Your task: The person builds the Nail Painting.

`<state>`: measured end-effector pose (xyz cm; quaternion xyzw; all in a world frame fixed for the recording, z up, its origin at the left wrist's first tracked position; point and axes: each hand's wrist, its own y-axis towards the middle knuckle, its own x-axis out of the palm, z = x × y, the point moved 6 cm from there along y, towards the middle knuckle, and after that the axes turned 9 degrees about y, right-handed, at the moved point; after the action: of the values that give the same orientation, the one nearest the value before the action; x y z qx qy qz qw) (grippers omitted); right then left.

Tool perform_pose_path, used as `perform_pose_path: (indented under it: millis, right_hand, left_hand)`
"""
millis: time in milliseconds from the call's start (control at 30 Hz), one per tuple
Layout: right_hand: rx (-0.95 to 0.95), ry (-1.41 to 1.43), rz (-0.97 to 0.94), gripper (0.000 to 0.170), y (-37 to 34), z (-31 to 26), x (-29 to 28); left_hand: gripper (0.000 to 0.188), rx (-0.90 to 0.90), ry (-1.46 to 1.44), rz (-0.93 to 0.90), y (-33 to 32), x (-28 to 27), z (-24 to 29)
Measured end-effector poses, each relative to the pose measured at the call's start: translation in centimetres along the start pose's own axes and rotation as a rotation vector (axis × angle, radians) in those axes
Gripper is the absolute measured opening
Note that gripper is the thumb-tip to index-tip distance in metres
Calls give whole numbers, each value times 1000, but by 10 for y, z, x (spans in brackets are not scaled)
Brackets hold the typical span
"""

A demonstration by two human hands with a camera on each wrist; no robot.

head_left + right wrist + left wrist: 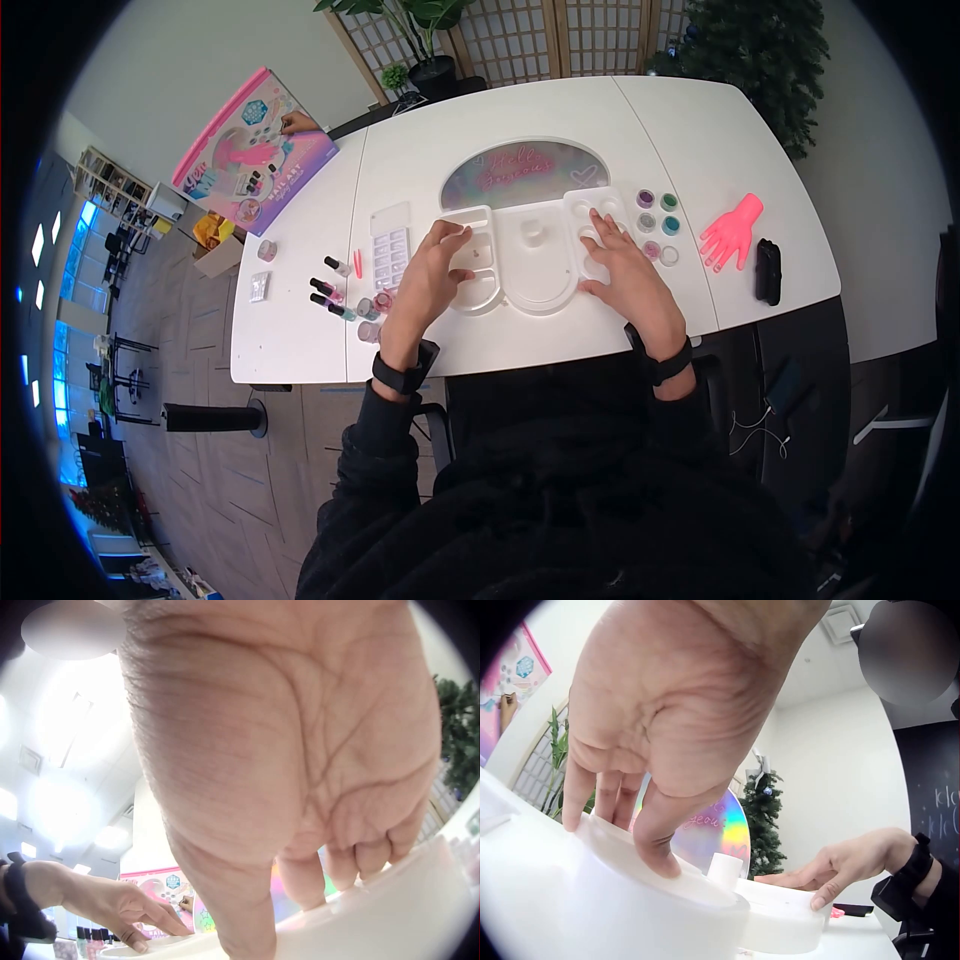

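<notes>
A white plastic station point(540, 282) stands on the table, with a compartment wing on its left, a wing with round wells on its right and a small white post point(532, 234) in its middle. My left hand point(432, 272) rests its fingertips on the left wing, thumb down inside a compartment. Over the right wing point(784, 930), my right hand point(630, 284) spreads its fingers, tips on the wells and thumb at the inner edge. Behind stands an arched holographic panel point(525, 175) with pink lettering.
Left of the station lie nail polish bottles point(333, 308), glitter jars point(368, 308) and a case of nail tips point(391, 262). Small pots point(645, 222), a pink rubber hand point(733, 235) and a black case point(768, 272) sit right. A nail art box point(250, 150) stands back left.
</notes>
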<state>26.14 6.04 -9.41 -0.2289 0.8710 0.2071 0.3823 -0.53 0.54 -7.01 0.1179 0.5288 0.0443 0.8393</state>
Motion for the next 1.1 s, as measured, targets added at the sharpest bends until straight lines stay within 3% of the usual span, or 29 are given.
perform_pose_path:
  millis: [367,467,600,700,767,833,867,933,967,1033,1100]
  right_hand:
    - [-21,-1,25,65,-1,-4,-3]
    - [3,6,3,65,-1,-2,-2]
    - [-8,4,6,65,0,2,0]
    - [11,20,-1,65,0,4,1]
    - [6,22,1,65,-3,4,3]
    - [-11,10,11,65,0,4,1]
    - [-1,8,6,64,-1,5,2]
    - [3,-1,1,64,2,5,1]
    - [-4,18,5,63,1,5,1]
    - [10,37,5,62,-2,6,1]
    - [-3,12,18,62,-1,2,0]
  left_hand:
    - [61,3,27,0,1,-2,0]
    - [64,20,-2,-110,2,-6,-3]
    - [63,110,157,-180,12,-47,-15]
    - [57,38,312,-87,28,-88,-45]
    - [56,-58,373,-140,39,-96,-70]
    - [70,-93,490,-268,51,-70,-133]
    - [70,-100,491,-262,52,-67,-136]
    - [102,-242,585,-549,48,-45,-147]
    - [102,-241,580,-549,44,-40,-144]
    - [130,-234,885,-457,37,-36,-132]
    - [136,-295,846,-477,32,-33,-124]
